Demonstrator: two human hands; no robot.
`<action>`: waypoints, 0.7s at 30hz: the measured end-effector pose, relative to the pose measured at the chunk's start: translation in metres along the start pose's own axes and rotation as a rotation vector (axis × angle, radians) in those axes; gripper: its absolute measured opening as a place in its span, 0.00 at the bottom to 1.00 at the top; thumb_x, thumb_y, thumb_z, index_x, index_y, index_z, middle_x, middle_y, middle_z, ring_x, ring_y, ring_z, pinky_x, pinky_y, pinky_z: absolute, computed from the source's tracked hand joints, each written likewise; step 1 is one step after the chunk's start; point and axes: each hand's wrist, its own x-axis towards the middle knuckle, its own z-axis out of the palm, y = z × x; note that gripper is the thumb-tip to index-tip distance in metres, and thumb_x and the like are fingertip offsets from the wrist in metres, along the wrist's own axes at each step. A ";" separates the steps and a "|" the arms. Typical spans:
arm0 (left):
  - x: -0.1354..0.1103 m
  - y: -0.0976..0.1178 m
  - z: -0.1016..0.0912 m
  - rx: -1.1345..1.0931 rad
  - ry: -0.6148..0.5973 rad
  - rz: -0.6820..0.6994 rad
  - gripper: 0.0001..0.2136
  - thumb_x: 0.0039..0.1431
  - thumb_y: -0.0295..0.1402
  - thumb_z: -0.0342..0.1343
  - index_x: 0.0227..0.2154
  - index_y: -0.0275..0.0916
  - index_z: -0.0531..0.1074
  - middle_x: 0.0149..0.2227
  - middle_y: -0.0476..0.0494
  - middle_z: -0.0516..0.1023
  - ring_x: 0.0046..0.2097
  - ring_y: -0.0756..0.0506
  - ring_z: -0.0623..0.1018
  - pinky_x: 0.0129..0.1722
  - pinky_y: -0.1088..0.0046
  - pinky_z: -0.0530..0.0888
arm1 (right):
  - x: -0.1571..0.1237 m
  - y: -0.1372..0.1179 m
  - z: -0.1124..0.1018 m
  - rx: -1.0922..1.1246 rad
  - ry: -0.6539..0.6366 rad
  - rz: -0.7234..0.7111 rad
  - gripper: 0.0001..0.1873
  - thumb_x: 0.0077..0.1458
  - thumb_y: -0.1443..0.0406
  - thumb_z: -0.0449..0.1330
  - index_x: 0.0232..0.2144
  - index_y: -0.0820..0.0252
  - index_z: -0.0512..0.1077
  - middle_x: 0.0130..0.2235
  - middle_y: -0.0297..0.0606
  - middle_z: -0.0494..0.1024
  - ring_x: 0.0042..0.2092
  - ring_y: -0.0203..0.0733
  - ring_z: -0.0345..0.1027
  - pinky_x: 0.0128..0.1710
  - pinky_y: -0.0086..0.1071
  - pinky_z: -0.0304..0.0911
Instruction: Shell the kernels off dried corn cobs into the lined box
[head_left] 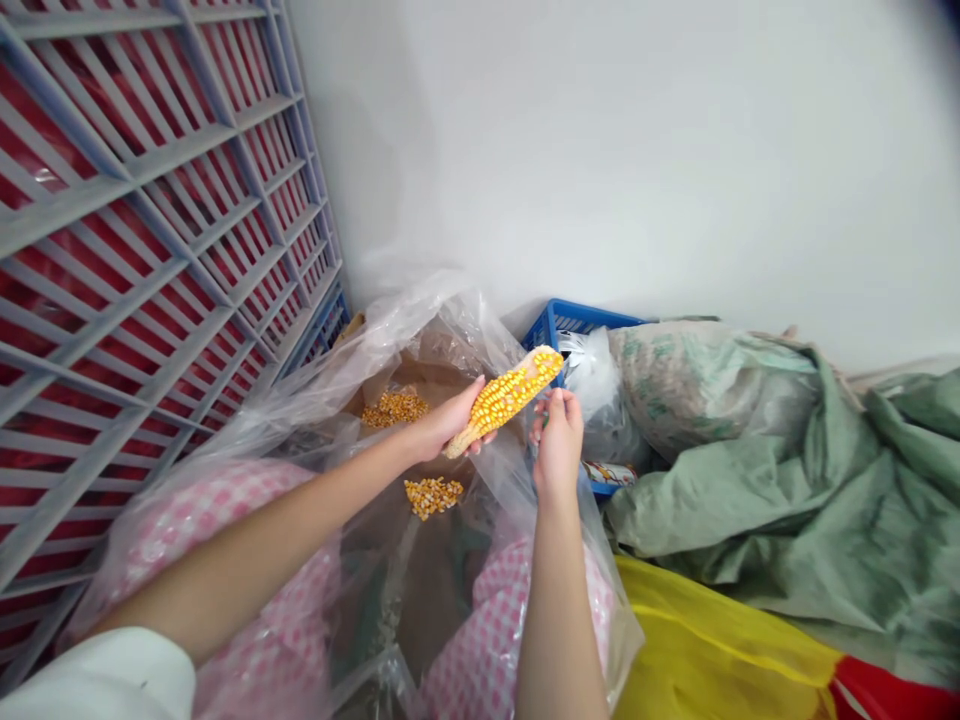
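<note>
In the middle of the head view, above a spread of clear plastic sheeting (292, 420), a corn cob (514, 390) slants up from lower left to upper right, its yellow kernels broken by pale bare patches and its lower tip stripped. The left hand (444, 420) is wrapped around the lower part of the cob, thumb along the upper side and fingertips showing beneath. The right hand (559, 442) is just beside the cob's upper end, its fingers curled inward; whether it touches the cob or pinches anything cannot be told. Below the cob, two heaps of loose kernels lie apart: a farther heap (395, 407) to the left of the left hand and a nearer heap (433, 497) under it. Pink-and-white checked fabric (232, 530) shows through the plastic on both sides of the nearer heap, and a white sleeve (112, 680) sits at the lower left corner. A slatted crate wall (161, 262) with red material behind it rises on the left. To the right of the hands are a blue basket (551, 325), a white plastic bag (591, 372), a bulky sack (690, 385), crumpled green sheeting (795, 500) and yellow fabric (712, 640), all before a white wall (637, 150).
</note>
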 end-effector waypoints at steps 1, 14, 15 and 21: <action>0.000 -0.001 0.002 -0.015 -0.031 -0.002 0.27 0.56 0.54 0.32 0.23 0.37 0.66 0.14 0.50 0.66 0.12 0.54 0.63 0.12 0.81 0.56 | -0.002 -0.001 0.003 0.049 -0.002 0.031 0.18 0.49 0.49 0.53 0.29 0.57 0.60 0.21 0.23 0.60 0.15 0.24 0.42 0.13 0.22 0.38; 0.002 -0.008 -0.001 0.485 0.355 0.549 0.23 0.59 0.49 0.38 0.44 0.39 0.68 0.46 0.42 0.73 0.50 0.45 0.70 0.52 0.69 0.62 | -0.014 0.022 0.026 -0.167 -0.110 -0.045 0.24 0.50 0.46 0.50 0.35 0.61 0.69 0.33 0.37 0.74 0.34 0.39 0.67 0.35 0.30 0.60; 0.002 -0.007 -0.001 0.461 0.344 0.561 0.23 0.59 0.48 0.37 0.45 0.38 0.68 0.48 0.41 0.72 0.50 0.45 0.70 0.52 0.69 0.62 | -0.016 0.023 0.028 -0.198 -0.117 -0.060 0.24 0.51 0.47 0.49 0.34 0.62 0.69 0.32 0.38 0.74 0.35 0.39 0.67 0.35 0.30 0.60; -0.003 0.000 0.006 0.117 0.362 0.526 0.22 0.59 0.46 0.41 0.42 0.35 0.71 0.46 0.39 0.74 0.48 0.45 0.72 0.50 0.71 0.65 | -0.026 0.022 0.032 -0.288 -0.116 -0.099 0.24 0.54 0.49 0.46 0.39 0.59 0.69 0.38 0.39 0.75 0.39 0.40 0.67 0.39 0.31 0.59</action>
